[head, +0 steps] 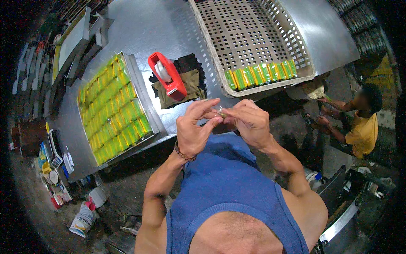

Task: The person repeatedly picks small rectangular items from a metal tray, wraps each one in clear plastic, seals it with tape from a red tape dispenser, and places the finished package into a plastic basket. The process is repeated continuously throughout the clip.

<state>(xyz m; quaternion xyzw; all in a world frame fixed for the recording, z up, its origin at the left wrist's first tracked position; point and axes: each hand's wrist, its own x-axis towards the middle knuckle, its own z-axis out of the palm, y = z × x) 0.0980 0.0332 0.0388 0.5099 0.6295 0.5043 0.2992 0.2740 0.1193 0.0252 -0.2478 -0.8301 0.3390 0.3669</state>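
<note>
In front of the blue tank top, my left hand (195,130) and my right hand (252,123) meet at the fingertips. Between them they pinch a small shiny, partly clear piece (221,111), mostly hidden by the fingers, so I cannot tell what it is. Just beyond my left hand, a red tape dispenser (177,90) with a roll of clear tape rests on folded dark cloths (193,84). A metal tray (139,92) at the left holds rows of green and yellow wrapped packets (111,117). More such packets (255,76) stand in a row inside the plastic crate (233,93), beyond my right hand.
The metal table (133,19) carries the tray, dispenser and crate. Stacked metal trays (74,41) stand at the far left. A person in a yellow shirt (364,133) works low down at the right. A white printed bag (83,219) is on the floor, lower left.
</note>
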